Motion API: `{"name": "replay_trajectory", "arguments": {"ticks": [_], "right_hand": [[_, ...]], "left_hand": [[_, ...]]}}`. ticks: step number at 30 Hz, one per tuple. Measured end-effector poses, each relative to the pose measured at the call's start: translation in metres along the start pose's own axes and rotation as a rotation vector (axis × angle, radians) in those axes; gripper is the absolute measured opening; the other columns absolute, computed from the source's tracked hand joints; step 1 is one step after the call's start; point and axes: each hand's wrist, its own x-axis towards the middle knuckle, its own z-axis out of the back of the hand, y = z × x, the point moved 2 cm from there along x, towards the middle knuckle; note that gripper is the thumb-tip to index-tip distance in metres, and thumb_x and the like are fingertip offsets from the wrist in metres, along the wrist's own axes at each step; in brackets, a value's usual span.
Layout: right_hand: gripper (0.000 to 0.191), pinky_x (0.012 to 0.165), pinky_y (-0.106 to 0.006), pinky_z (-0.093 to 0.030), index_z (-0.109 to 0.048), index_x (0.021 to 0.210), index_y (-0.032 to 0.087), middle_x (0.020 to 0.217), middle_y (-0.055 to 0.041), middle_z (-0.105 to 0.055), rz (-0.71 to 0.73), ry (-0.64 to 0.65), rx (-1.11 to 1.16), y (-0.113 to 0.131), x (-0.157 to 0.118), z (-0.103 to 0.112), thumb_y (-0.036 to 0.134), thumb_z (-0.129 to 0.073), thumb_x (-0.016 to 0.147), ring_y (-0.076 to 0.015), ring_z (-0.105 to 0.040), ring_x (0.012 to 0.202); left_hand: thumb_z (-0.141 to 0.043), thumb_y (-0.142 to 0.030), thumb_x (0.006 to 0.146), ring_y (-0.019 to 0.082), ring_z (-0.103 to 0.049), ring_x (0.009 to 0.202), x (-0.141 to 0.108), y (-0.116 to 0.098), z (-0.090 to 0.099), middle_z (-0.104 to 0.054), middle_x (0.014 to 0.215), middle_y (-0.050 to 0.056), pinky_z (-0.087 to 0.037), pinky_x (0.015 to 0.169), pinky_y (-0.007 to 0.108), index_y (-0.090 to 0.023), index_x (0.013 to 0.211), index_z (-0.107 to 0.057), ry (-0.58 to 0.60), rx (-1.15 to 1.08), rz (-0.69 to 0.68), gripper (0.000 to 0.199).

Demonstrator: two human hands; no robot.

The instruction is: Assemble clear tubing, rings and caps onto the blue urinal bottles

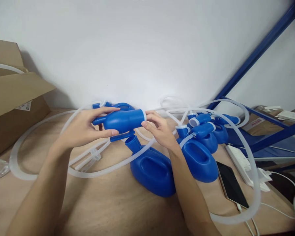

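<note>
Above the table I hold a blue plastic urinal funnel (124, 119) sideways between both hands. My left hand (85, 127) grips its ribbed-nozzle end, thumb below and fingers above. At the wide end, my right hand (159, 129) pinches the white rim (145, 115). Just below and to the right, a blue urinal bottle (153, 170) lies with its neck uncovered, partly behind my right forearm. A blue strap-like cap piece hangs by its neck. Clear hose (108, 173) loops around under my hands, near a translucent plastic fitting (95, 154).
Several more blue urinal bottles (200, 160) with hoses stand at the right. A phone (232, 185) and a white power strip (243, 164) lie beyond them. An open cardboard box (14, 121) is at the left; a blue metal frame (258, 52) rises at the right.
</note>
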Motion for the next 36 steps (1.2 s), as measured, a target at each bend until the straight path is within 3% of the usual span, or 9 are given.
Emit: {"name": "replay_trajectory", "arguments": {"ticks": [9, 14, 18, 21, 24, 26, 29, 31, 36], "right_hand": [[0.036, 0.097, -0.041, -0.053, -0.063, 0.078, 0.024, 0.106, -0.0056, -0.061, 0.168, 0.151, -0.01, 0.013, -0.011, 0.008, 0.053, -0.063, 0.1, -0.0227, -0.061, 0.104], [0.039, 0.094, -0.044, -0.053, -0.06, 0.077, 0.025, 0.098, -0.0064, -0.064, 0.181, 0.174, -0.036, 0.002, -0.009, -0.002, 0.056, -0.06, 0.1, -0.0238, -0.061, 0.097], [0.04, 0.089, -0.043, -0.052, -0.055, 0.074, 0.025, 0.083, -0.0039, -0.062, 0.237, 0.134, -0.042, -0.007, -0.005, -0.013, 0.055, -0.058, 0.101, -0.0226, -0.06, 0.088], [0.044, 0.085, -0.042, -0.054, -0.055, 0.073, 0.025, 0.08, -0.0035, -0.062, 0.213, 0.145, -0.025, -0.006, -0.007, -0.016, 0.059, -0.057, 0.1, -0.0222, -0.061, 0.085], [0.039, 0.084, -0.041, -0.057, -0.062, 0.082, 0.024, 0.093, -0.0053, -0.068, 0.171, 0.032, 0.072, 0.003, -0.014, -0.006, 0.055, -0.053, 0.103, -0.0221, -0.067, 0.091], [0.03, 0.086, -0.04, -0.058, -0.066, 0.088, 0.024, 0.101, -0.0055, -0.07, 0.155, 0.011, 0.057, 0.009, -0.015, 0.005, 0.047, -0.056, 0.104, -0.0215, -0.069, 0.095], [0.021, 0.094, -0.039, -0.054, -0.07, 0.09, 0.023, 0.109, -0.0063, -0.07, 0.118, 0.173, -0.22, 0.005, -0.003, 0.016, 0.04, -0.062, 0.101, -0.022, -0.068, 0.103], [0.023, 0.095, -0.038, -0.051, -0.072, 0.089, 0.022, 0.109, -0.0071, -0.069, 0.036, 0.322, -0.452, -0.011, 0.013, 0.016, 0.038, -0.061, 0.101, -0.0219, -0.066, 0.102], [0.023, 0.075, -0.03, -0.046, -0.068, 0.065, 0.018, 0.075, -0.0046, -0.07, -0.349, 0.764, -0.763, -0.074, 0.04, -0.016, 0.023, -0.071, 0.087, -0.0204, -0.063, 0.077]], "left_hand": [[-0.087, -0.047, 0.066, 0.032, -0.071, 0.104, 0.002, 0.003, 0.0, -0.08, 0.109, 0.004, -0.057, 0.097, 0.047, -0.032, 0.118, -0.078, 0.009, -0.108, -0.26, 0.055], [-0.087, -0.047, 0.059, 0.034, -0.07, 0.103, 0.003, 0.003, 0.005, -0.08, 0.107, 0.005, -0.057, 0.096, 0.051, -0.033, 0.11, -0.08, 0.045, -0.134, -0.171, 0.053], [-0.087, -0.047, 0.063, 0.033, -0.07, 0.104, 0.005, 0.011, 0.005, -0.08, 0.11, 0.006, -0.056, 0.098, 0.05, -0.03, 0.112, -0.08, 0.06, -0.173, -0.176, 0.052], [-0.086, -0.061, 0.062, 0.034, -0.07, 0.105, 0.005, 0.026, 0.006, -0.08, 0.108, 0.008, -0.057, 0.095, 0.049, -0.027, 0.11, -0.081, 0.071, -0.224, -0.115, 0.059], [-0.081, -0.082, 0.054, 0.035, -0.07, 0.102, 0.002, 0.047, 0.017, -0.08, 0.109, 0.011, -0.059, 0.088, 0.047, -0.02, 0.104, -0.08, -0.095, -0.41, 0.036, 0.079], [-0.083, -0.079, 0.057, 0.033, -0.069, 0.103, -0.001, 0.06, 0.027, -0.08, 0.112, 0.01, -0.059, 0.089, 0.044, -0.018, 0.109, -0.079, -0.199, -0.375, 0.125, 0.08], [-0.084, -0.068, 0.067, 0.031, -0.068, 0.106, -0.006, 0.071, 0.04, -0.078, 0.119, 0.004, -0.057, 0.096, 0.046, -0.024, 0.124, -0.076, -0.144, -0.102, 0.24, 0.072], [-0.08, -0.07, 0.071, 0.033, -0.07, 0.107, -0.008, 0.077, 0.045, -0.078, 0.119, 0.003, -0.055, 0.099, 0.052, -0.028, 0.127, -0.074, -0.098, 0.043, 0.305, 0.071], [-0.075, -0.074, 0.075, 0.035, -0.071, 0.107, -0.013, 0.093, 0.052, -0.078, 0.118, 0.006, -0.057, 0.096, 0.05, -0.027, 0.133, -0.071, -0.095, 0.22, 0.348, 0.075]]}}
